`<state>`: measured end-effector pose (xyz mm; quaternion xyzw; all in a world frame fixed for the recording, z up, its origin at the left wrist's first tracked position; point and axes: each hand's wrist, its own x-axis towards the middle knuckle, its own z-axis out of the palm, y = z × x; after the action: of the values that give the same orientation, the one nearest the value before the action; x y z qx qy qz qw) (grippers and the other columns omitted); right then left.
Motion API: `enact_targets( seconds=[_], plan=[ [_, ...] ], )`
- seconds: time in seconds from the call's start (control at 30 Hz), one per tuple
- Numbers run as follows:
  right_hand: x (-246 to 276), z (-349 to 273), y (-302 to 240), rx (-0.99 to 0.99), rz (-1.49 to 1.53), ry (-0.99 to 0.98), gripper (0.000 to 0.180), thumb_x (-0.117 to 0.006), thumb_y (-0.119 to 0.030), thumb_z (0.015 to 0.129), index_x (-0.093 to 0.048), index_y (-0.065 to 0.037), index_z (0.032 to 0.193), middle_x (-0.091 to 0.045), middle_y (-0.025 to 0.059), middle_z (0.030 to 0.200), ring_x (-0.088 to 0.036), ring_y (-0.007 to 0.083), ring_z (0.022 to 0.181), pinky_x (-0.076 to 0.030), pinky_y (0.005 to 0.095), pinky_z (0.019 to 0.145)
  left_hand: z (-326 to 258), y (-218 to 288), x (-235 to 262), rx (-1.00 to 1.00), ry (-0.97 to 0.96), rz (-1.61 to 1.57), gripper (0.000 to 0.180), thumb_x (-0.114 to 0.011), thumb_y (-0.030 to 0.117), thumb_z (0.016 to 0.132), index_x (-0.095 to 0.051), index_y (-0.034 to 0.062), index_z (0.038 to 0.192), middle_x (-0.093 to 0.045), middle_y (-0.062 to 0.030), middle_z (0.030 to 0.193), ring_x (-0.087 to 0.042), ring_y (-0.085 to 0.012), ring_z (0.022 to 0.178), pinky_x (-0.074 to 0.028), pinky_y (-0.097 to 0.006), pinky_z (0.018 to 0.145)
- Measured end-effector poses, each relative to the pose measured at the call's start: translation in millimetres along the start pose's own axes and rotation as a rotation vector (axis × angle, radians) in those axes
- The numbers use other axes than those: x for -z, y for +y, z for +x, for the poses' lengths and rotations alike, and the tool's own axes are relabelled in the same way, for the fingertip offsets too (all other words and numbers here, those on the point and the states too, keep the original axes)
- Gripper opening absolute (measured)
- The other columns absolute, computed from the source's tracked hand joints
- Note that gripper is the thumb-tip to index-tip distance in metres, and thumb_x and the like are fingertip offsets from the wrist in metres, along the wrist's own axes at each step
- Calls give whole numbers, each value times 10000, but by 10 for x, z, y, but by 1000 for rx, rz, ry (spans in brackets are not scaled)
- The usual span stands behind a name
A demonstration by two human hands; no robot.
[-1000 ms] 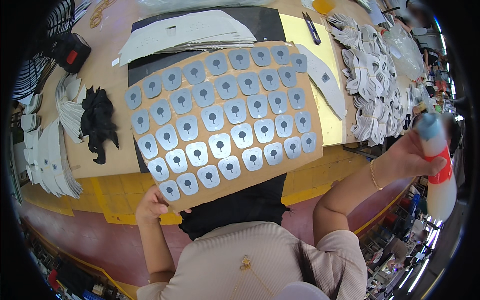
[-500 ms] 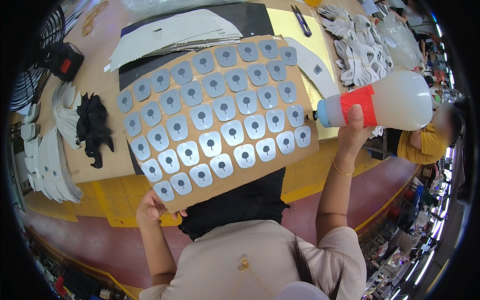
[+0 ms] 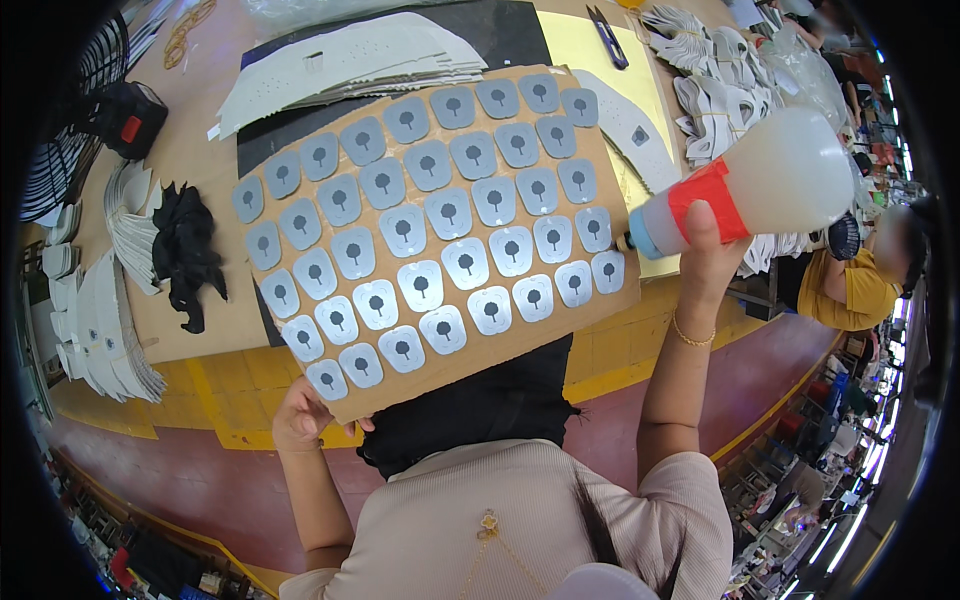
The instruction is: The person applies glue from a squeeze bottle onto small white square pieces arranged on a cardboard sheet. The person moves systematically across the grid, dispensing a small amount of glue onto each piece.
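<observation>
My left hand point(image 3: 300, 418) grips the lower left corner of a brown cardboard sheet point(image 3: 330, 130), which is held up and tilted over the table edge. Rows of small grey patches point(image 3: 465, 262), each with a dark mark, cover the sheet. My right hand point(image 3: 706, 258) holds a white squeeze bottle point(image 3: 760, 190) with a red band and a blue cap end. The bottle lies sideways, its nozzle at the sheet's right edge beside the lower right patches.
Behind the sheet lie a black mat point(image 3: 520, 30) and fanned white cut pieces point(image 3: 350, 62). Stacks of white pieces point(image 3: 100, 310), black scraps point(image 3: 185, 255) and a black box point(image 3: 125, 120) sit left. More white pieces point(image 3: 720, 60) pile right. A person in yellow point(image 3: 850, 285) sits at right.
My right hand brought the bottle from far right, swung it sideways and moved its nozzle to the sheet's right edge. The sheet has come slightly closer.
</observation>
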<state>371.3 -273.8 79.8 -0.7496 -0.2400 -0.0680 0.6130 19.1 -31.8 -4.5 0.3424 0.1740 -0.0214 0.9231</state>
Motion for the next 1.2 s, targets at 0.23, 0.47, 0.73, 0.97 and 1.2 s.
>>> enact_targets(
  seconds=[0.23, 0.47, 0.73, 0.97, 1.2],
  plan=[
    [-6, 167, 27, -21, 262, 68, 422, -587, -244, 807, -436, 10, 1108, -537, 105, 963, -561, 185, 828, -477, 302, 729, 12, -20, 16, -1, -4, -9, 692, -732, 421, 590, -543, -77, 1032, -616, -232, 866, -643, -321, 692, -495, -281, 451],
    [-229, 321, 48, 72, -7, 86, 419, -721, -232, 728, -535, 10, 1015, -585, 76, 925, -566, 140, 813, -464, 268, 736, 15, 5, -9, -2, -4, -6, 672, -730, 416, 592, -551, -72, 1018, -616, -233, 865, -642, -325, 695, -495, -278, 454],
    [-352, 357, -22, 67, -33, 20, 426, -722, -269, 720, -561, 19, 989, -607, 79, 888, -577, 135, 780, -469, 258, 719, 3, -13, 19, -20, -31, 0, 662, -729, 430, 599, -560, -74, 994, -616, -233, 858, -640, -328, 701, -498, -282, 460],
    [-197, 372, 19, -160, 376, -130, 505, -590, -362, 793, -461, 7, 1112, -562, 101, 929, -567, 164, 791, -485, 275, 698, 11, 23, -22, -5, -8, 15, 676, -733, 438, 594, -554, -73, 1000, -620, -223, 853, -644, -313, 695, -494, -274, 457],
    [-335, 390, 43, -49, 168, -50, 405, -637, -332, 790, -544, 10, 984, -593, 71, 868, -562, 126, 771, -458, 264, 708, 21, 18, -36, -19, -6, 3, 672, -736, 426, 598, -554, -78, 1003, -622, -218, 858, -644, -311, 697, -492, -270, 461]
  ],
)
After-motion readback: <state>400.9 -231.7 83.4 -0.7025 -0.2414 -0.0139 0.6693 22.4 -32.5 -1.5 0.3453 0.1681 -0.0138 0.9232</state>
